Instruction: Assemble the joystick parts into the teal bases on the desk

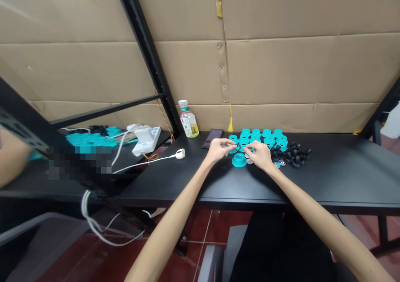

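My left hand [218, 150] is closed in a pinch above the table, its fingertips beside the turquoise flanged parts. Facing it, my right hand [260, 155] is pinched too, fingertips a short gap from the left ones. Whatever either hand holds is too small to make out. Just below the fingertips a single turquoise flanged ring [239, 161] lies on the table. Behind the hands stand several turquoise round parts [266, 132] in rows. A heap of small black parts [295, 154] lies right of my right hand, with small silver discs [282, 163] near its wrist.
A phone [213, 138] and a bottle of yellow liquid [189, 120] are at the back left. A white cable plug [180, 153] rests on the black table [343, 169]. Further left are a power strip [148, 141], more turquoise parts [86, 142] and another person's blurred arm [12, 157].
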Action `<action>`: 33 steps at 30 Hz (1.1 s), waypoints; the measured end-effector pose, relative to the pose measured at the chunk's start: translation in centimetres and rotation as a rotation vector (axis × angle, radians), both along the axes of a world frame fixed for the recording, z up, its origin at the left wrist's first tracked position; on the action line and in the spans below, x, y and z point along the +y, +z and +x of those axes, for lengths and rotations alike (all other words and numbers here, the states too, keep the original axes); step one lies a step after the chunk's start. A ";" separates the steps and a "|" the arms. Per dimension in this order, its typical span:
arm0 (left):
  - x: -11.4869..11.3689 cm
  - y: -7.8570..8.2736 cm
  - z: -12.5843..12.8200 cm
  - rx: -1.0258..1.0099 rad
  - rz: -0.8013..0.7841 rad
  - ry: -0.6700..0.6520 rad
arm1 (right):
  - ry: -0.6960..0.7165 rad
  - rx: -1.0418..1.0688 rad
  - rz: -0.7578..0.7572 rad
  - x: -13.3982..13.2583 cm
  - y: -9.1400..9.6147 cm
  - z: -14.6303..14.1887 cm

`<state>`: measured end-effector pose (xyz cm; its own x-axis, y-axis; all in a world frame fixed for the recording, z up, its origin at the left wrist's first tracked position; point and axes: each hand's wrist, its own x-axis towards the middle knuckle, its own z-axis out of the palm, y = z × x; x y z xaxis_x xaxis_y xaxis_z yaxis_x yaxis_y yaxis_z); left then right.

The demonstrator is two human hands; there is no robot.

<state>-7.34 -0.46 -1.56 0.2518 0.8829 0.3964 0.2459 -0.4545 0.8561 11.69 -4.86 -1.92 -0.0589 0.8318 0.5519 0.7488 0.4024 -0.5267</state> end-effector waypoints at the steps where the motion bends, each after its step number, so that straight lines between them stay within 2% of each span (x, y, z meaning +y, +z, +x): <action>1: -0.3 -0.2 0.0 0.007 -0.017 -0.017 | 0.012 0.013 0.010 0.0 -0.1 0.1; 6: -1.5 -0.8 0.8 0.034 -0.063 -0.068 | 0.108 0.068 0.057 0.2 -0.3 0.2; 12: -1.8 -0.5 1.0 0.110 -0.035 -0.039 | 0.154 0.048 -0.013 0.5 -0.4 0.3; 18: -1.5 -0.6 0.4 0.250 0.060 0.018 | 0.194 0.012 -0.122 0.3 -0.2 0.1; 24: -1.7 -0.3 -0.1 0.380 0.245 0.111 | 0.203 -0.033 -0.150 0.3 -0.2 0.1; 27: -1.8 -0.4 -0.9 0.358 0.168 0.055 | 0.188 -0.054 -0.161 0.3 -0.2 0.1; 30: -2.0 -0.8 -1.4 0.418 0.050 -0.046 | 0.186 -0.063 -0.165 0.2 -0.1 0.0; 33: -2.1 -1.0 -1.0 0.466 0.024 -0.106 | 0.177 -0.053 -0.178 0.2 0.1 -0.1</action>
<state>-8.37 -2.53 -2.55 0.4956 0.8348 0.2397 0.5522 -0.5159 0.6550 11.64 -4.68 -1.77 -0.2368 0.8897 0.3904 0.7036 0.4341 -0.5626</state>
